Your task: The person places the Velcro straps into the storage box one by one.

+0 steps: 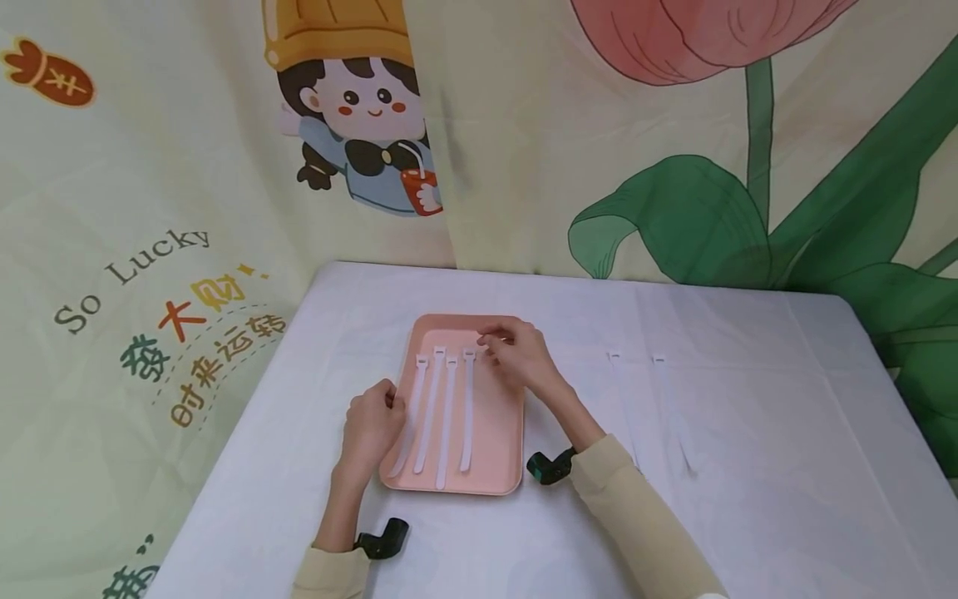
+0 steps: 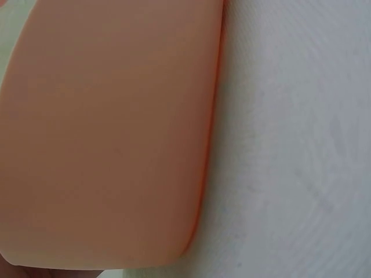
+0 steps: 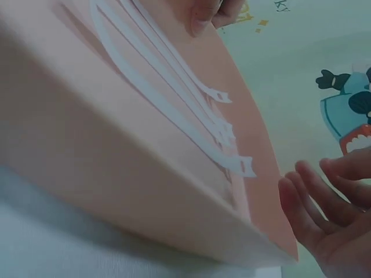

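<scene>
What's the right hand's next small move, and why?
Probably reach for the nearer loose strap on the table: the right hand looks empty over the pink tray, which holds four white straps, while two lie outside it.

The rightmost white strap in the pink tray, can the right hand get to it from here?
Likely yes: the right hand is close to the slotted end of the strap, looks empty, and nothing seems in between.

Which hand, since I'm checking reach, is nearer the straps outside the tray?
Right. The right hand is left of the straps, at the tray's right side; the left hand is at its left.
</scene>
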### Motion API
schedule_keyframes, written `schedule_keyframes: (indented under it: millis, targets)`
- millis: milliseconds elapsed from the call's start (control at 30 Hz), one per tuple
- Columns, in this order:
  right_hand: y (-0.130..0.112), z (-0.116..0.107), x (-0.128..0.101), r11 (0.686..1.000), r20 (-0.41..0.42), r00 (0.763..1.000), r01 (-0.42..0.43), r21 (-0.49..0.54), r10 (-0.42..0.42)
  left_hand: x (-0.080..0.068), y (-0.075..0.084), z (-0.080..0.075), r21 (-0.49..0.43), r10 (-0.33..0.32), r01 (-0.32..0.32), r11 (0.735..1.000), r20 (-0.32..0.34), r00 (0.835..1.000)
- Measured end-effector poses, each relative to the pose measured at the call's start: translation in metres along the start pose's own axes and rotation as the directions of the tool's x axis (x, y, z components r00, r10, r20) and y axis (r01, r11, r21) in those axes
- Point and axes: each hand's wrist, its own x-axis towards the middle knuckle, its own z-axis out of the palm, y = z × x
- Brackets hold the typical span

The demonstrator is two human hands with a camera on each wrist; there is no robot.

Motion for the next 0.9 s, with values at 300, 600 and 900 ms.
schedule_keyframes:
  millis: [300,600,900]
  targets:
    - [0.01,-0.027,-0.012,0.997,-0.029,0.998,-0.047,0.069,0.049,-0.002,0.002,-0.002,0.009,-0.007,0.007,1.0,0.023,1.0]
    - [0.025,-0.055,-0.023,0.992,-0.094,0.991,-0.09,0.087,0.098,-0.002,0.0,0.0,0.003,-0.001,0.0,1.0,0.015,1.0]
    - [0.041,-0.08,-0.031,0.987,-0.141,0.978,-0.147,0.068,0.155,0.0,0.0,0.0,-0.001,0.004,-0.004,1.0,0.022,1.0]
